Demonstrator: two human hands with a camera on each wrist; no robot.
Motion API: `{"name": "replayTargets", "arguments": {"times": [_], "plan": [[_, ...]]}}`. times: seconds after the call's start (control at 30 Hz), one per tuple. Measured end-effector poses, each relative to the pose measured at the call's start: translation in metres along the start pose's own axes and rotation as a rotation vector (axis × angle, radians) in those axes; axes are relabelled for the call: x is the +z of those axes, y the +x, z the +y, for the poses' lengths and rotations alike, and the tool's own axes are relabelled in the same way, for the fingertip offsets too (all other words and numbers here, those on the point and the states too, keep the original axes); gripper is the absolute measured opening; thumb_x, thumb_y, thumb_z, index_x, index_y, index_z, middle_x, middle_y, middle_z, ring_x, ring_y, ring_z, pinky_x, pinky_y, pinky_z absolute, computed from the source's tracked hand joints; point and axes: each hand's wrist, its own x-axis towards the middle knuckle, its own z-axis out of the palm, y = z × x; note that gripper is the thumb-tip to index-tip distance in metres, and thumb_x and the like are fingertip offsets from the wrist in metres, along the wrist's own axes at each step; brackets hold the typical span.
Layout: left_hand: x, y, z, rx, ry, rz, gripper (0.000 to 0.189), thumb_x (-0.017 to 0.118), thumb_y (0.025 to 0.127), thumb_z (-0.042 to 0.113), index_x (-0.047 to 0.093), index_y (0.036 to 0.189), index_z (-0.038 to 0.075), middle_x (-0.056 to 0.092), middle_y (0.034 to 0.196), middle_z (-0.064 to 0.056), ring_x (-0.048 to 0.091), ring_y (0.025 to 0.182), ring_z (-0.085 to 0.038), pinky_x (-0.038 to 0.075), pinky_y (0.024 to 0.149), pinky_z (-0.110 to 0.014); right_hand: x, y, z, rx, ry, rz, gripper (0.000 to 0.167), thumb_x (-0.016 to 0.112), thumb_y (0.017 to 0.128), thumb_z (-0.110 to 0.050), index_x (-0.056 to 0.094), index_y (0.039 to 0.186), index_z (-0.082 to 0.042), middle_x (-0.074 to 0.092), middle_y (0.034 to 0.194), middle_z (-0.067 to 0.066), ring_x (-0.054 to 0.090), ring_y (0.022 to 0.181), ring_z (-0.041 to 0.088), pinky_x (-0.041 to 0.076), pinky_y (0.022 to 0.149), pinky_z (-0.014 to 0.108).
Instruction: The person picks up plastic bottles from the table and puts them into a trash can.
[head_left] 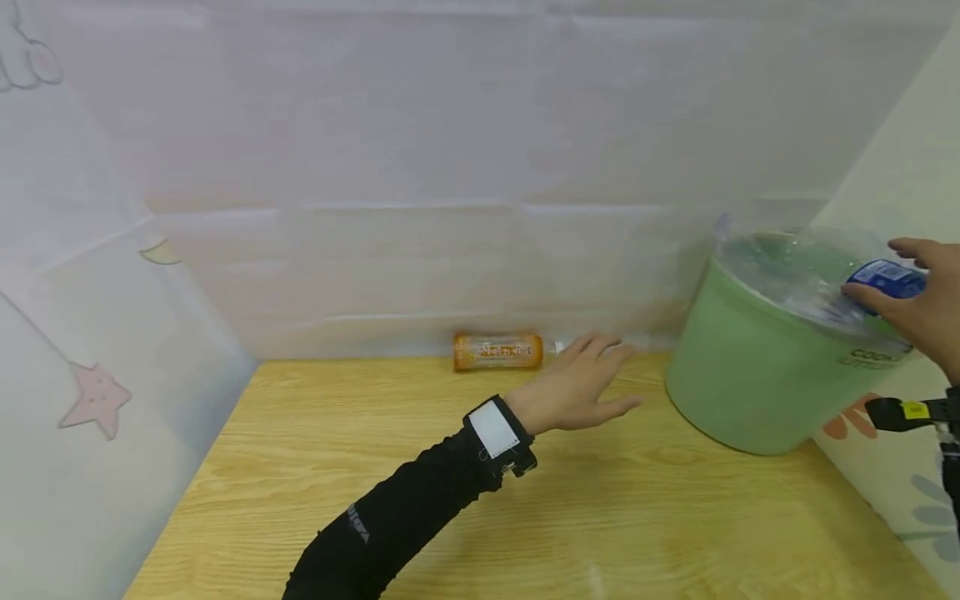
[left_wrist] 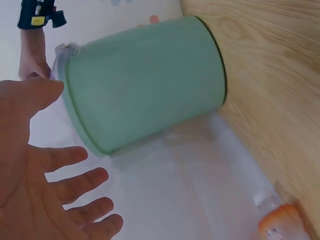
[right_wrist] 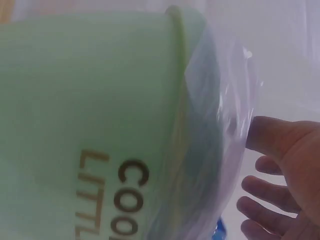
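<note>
My right hand [head_left: 930, 312] is over the mouth of a pale green trash bin [head_left: 750, 375] lined with a clear plastic bag [head_left: 795, 279]. A clear plastic bottle with a blue label [head_left: 887, 277] lies at the bin's opening, beside the right thumb. In the right wrist view, the fingers [right_wrist: 270, 195] are spread apart with nothing between them, and only a scrap of blue shows under the bag. My left hand [head_left: 577, 387] hovers above the table, fingers extended and holding nothing. Behind it an orange-labelled bottle [head_left: 498, 352] lies on its side, its cap end partly covered by the hand.
The wood-grain table [head_left: 337, 433] meets a white sheet-covered wall [head_left: 420, 167] at the back. Side walls with printed drawings stand left and right. The bin stands at the table's back right, close to the right wall.
</note>
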Motion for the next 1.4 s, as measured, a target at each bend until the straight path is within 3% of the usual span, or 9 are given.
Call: {"name": "replayTargets", "arguments": {"times": [0.1,0.17,0.27,0.33,0.43,0.53,0.73,1.07,1.4], "plan": [[0.003,-0.019,-0.013,-0.036,-0.035,-0.007,0.068,0.047,0.105,0.054,0.035,0.158,0.013,0.036,0.157,-0.011,0.029,0.146,-0.025,0.027,0.118,-0.036,-0.009,-0.009,-0.035,-0.006,0.016,0.039,0.080,0.050,0.102,-0.058,0.039,0.153,0.003,0.036,0.148,0.037,0.027,0.141,0.053,0.015,0.117,0.063],[0.005,-0.034,-0.024,-0.056,-0.055,-0.002,0.069,0.048,0.105,0.053,0.035,0.158,0.010,0.036,0.157,-0.014,0.029,0.146,-0.028,0.026,0.118,-0.040,-0.018,-0.013,-0.065,-0.026,0.001,0.021,0.069,0.057,0.104,-0.042,0.040,0.150,0.007,0.035,0.148,0.037,0.027,0.140,0.053,0.021,0.113,0.066],[0.009,-0.059,-0.039,-0.094,-0.092,0.005,0.069,0.048,0.105,0.051,0.035,0.157,0.007,0.035,0.157,-0.016,0.026,0.148,-0.031,0.024,0.119,-0.041,-0.017,-0.018,-0.093,-0.127,0.006,0.031,0.062,0.064,0.101,-0.031,0.046,0.146,0.008,0.043,0.142,0.038,0.037,0.132,0.056,0.032,0.106,0.068],[0.011,-0.078,-0.047,-0.125,-0.119,0.018,0.070,0.048,0.105,0.051,0.034,0.158,0.006,0.034,0.157,-0.017,0.026,0.148,-0.032,0.026,0.118,-0.042,-0.010,-0.023,-0.106,-0.234,0.045,0.057,0.059,0.063,0.102,-0.035,0.052,0.140,0.009,0.049,0.135,0.038,0.044,0.125,0.057,0.037,0.102,0.068],[0.016,-0.109,-0.056,-0.176,-0.155,0.054,0.069,0.051,0.105,0.049,0.036,0.157,0.007,0.034,0.157,-0.015,0.027,0.147,-0.032,0.033,0.115,-0.043,0.012,-0.033,-0.125,-0.411,0.171,0.118,0.070,0.059,0.100,-0.054,0.061,0.129,0.010,0.058,0.124,0.035,0.051,0.115,0.056,0.040,0.106,0.058],[0.022,-0.142,-0.065,-0.243,-0.177,0.080,0.068,0.053,0.105,0.047,0.037,0.156,0.006,0.036,0.156,-0.016,0.027,0.147,-0.034,0.034,0.114,-0.047,0.036,-0.049,-0.149,-0.519,0.285,0.095,0.080,0.052,0.097,-0.066,0.064,0.128,0.007,0.061,0.122,0.030,0.054,0.112,0.052,0.042,0.107,0.047],[0.030,-0.192,-0.072,-0.367,-0.190,0.098,0.068,0.054,0.105,0.047,0.038,0.155,0.005,0.036,0.156,-0.019,0.023,0.147,-0.042,0.033,0.113,-0.055,0.091,-0.099,-0.198,-0.607,0.394,-0.120,0.072,0.054,0.101,-0.057,0.057,0.140,0.003,0.056,0.135,0.025,0.053,0.121,0.044,0.047,0.097,0.055],[0.047,-0.214,-0.068,-0.398,-0.224,0.100,0.068,0.055,0.105,0.046,0.038,0.155,0.003,0.036,0.156,-0.021,0.024,0.145,-0.047,0.034,0.111,-0.059,0.155,-0.173,-0.233,-0.578,0.406,-0.407,0.080,0.079,0.090,-0.040,0.045,0.153,-0.003,0.046,0.147,0.023,0.048,0.130,0.043,0.046,0.098,0.061],[0.052,-0.212,-0.068,-0.394,-0.195,0.077,0.069,0.052,0.105,0.048,0.038,0.155,0.002,0.035,0.156,-0.022,0.022,0.146,-0.046,0.029,0.115,-0.056,0.163,-0.189,-0.236,-0.544,0.379,-0.478,0.085,0.076,0.091,-0.046,0.039,0.157,-0.007,0.042,0.153,0.020,0.044,0.135,0.042,0.043,0.101,0.062]]}}
